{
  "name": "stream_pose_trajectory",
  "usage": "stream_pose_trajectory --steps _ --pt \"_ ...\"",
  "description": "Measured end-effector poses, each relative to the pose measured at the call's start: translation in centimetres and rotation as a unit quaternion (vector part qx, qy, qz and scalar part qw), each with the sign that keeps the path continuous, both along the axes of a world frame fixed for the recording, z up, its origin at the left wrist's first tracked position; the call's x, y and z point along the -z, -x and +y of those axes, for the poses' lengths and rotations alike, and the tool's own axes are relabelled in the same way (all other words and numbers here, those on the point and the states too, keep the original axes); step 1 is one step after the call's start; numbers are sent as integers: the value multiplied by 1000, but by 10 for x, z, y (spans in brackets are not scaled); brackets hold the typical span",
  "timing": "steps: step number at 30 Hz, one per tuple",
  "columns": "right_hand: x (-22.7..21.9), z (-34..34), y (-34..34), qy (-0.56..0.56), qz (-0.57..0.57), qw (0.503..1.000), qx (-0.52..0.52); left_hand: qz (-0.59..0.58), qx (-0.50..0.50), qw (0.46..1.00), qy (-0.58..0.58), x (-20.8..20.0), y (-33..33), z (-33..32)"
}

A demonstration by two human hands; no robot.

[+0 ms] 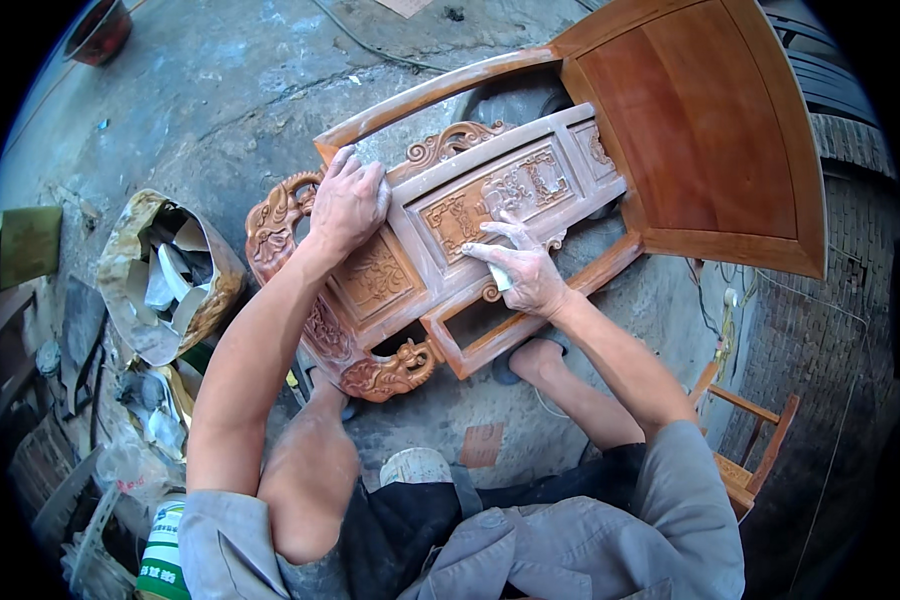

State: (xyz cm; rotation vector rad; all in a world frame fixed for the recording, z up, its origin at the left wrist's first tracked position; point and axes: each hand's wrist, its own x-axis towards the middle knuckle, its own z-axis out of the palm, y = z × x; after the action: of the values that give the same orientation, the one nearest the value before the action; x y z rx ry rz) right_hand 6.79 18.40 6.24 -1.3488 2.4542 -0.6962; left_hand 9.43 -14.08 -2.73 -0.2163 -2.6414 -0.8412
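A carved wooden chair (400,272) lies tipped in front of my legs, its backrest covered in pale dust. My left hand (348,205) is closed, with the fingers curled over the upper edge of the backrest. Over the carved middle panel (540,190) rests my right hand (522,265), some fingers stretched across the relief. Between its thumb and palm shows a small folded whitish piece (500,277); its material cannot be made out. Dust whitens the fingers of both hands. The smooth brown seat (695,120) stands up at the upper right, joined to the backrest.
On the left stands an open sack (130,270) of scraps, near loose plastic bags (135,465) and a white-and-green bucket (163,555). A dark red basin (100,35) sits at the far left. A small wooden stool (755,450) is at the right. A hose (380,50) crosses the floor.
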Motion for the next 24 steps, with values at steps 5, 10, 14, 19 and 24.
stream_pose_trajectory --steps 5,10,14,19,24 --pt "-20 13 23 -16 48 999 -20 2 -5 1000 -1 -1 0 1" --pt "8 -16 -2 6 10 998 -55 8 -5 1000 3 0 -2 -2" --pt "-21 5 24 -23 48 998 -39 1 -6 1000 2 -2 0 0" --pt "4 -21 -38 54 -25 997 48 -13 -2 1000 3 0 -4 0" --pt "-4 -33 -69 36 48 991 118 3 -9 1000 6 -2 0 -1"
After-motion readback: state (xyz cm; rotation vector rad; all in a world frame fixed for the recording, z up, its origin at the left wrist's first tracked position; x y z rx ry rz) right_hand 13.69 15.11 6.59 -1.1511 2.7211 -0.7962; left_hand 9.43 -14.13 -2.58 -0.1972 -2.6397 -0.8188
